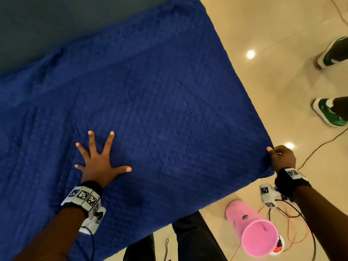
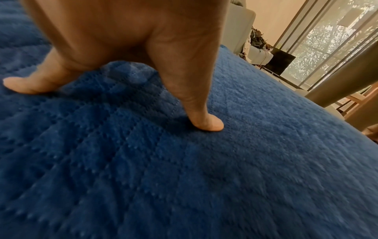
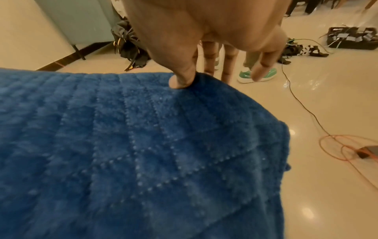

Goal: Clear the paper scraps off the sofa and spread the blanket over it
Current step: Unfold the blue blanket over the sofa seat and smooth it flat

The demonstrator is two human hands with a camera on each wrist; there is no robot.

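A dark blue quilted blanket (image 1: 160,102) lies spread over the sofa and hides the seat; only the sofa's grey back (image 1: 47,25) shows at the top left. My left hand (image 1: 99,159) presses flat on the blanket (image 2: 204,161) with its fingers (image 2: 206,119) splayed wide. At the blanket's right corner my right hand (image 1: 280,157) pinches the edge; in the right wrist view the thumb (image 3: 180,80) lies on top of the blanket (image 3: 143,153) and the fingers go under the rim. No paper scraps show in any view.
A pink bin (image 1: 252,232) lies on its side on the glossy cream floor by my legs. Cables (image 1: 293,223) trail near it. Another person's green-and-white shoes (image 1: 331,110) stand to the right. A black crate (image 3: 351,38) and bags sit farther off.
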